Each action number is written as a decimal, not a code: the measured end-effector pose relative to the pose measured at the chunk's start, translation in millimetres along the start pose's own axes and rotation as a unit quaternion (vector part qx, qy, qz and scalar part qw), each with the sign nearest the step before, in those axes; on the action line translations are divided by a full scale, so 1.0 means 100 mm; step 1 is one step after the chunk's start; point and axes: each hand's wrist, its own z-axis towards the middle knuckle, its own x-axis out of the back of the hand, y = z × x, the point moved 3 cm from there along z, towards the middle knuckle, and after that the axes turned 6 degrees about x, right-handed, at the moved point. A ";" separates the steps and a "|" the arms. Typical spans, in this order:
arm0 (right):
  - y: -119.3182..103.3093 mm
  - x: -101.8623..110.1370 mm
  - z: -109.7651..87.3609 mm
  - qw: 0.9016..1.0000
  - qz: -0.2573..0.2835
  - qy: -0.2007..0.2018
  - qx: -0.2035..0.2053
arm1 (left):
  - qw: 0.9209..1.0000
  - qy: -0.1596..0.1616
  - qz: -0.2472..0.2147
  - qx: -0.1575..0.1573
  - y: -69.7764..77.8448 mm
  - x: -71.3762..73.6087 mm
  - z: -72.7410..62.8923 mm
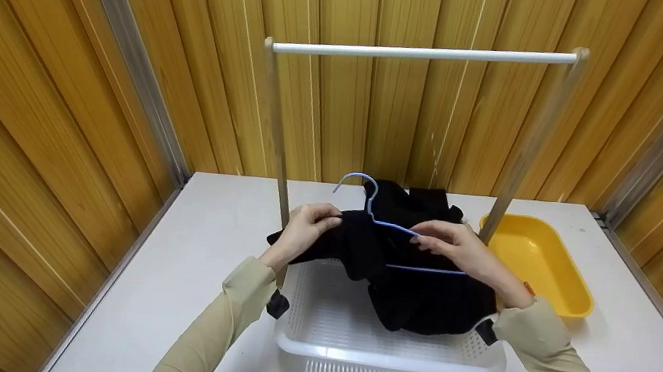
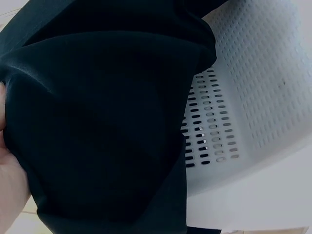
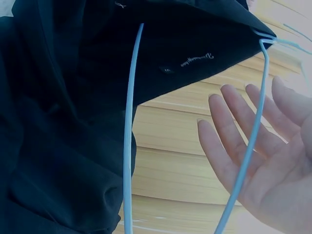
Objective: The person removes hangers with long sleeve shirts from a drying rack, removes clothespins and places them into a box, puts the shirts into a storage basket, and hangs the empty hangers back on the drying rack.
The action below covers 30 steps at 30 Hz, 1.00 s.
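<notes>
A light blue clothes hanger (image 1: 392, 225) is partly inside a black garment (image 1: 433, 301); its hook stands up and points left. Printed lettering shows on the garment's inside in the right wrist view. My left hand (image 1: 304, 227) pinches the garment's cloth between thumb and fingers, left of the hook. At the bare sloping arm of the hanger is my right hand (image 1: 463, 249). Its fingers (image 3: 229, 124) lie fairly straight behind that arm in the right wrist view, the thumb apart from it. Black cloth hides the hanger's left half.
Below the garment stands a white perforated basket (image 1: 390, 361). A rack with a white rail (image 1: 425, 54) and wooden posts rises behind the hands. To the right, a yellow tub (image 1: 573, 285) sits on the white table (image 1: 177, 244). Wood-patterned panels (image 1: 338, 119) close off the back and sides.
</notes>
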 end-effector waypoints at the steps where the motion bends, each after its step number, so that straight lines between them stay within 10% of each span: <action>1: -0.01 -0.02 0.00 1.000 -0.001 -0.001 0.001 | 1.000 0.001 0.003 -0.001 0.00 0.00 0.00; 11: -0.25 -0.12 0.03 0.999 -0.031 0.013 -0.015 | 0.999 0.011 0.025 -0.017 0.02 -0.03 0.00; 30: -0.05 0.09 -0.05 0.997 -0.033 0.056 0.039 | 0.999 0.014 -0.030 -0.004 0.07 -0.02 0.01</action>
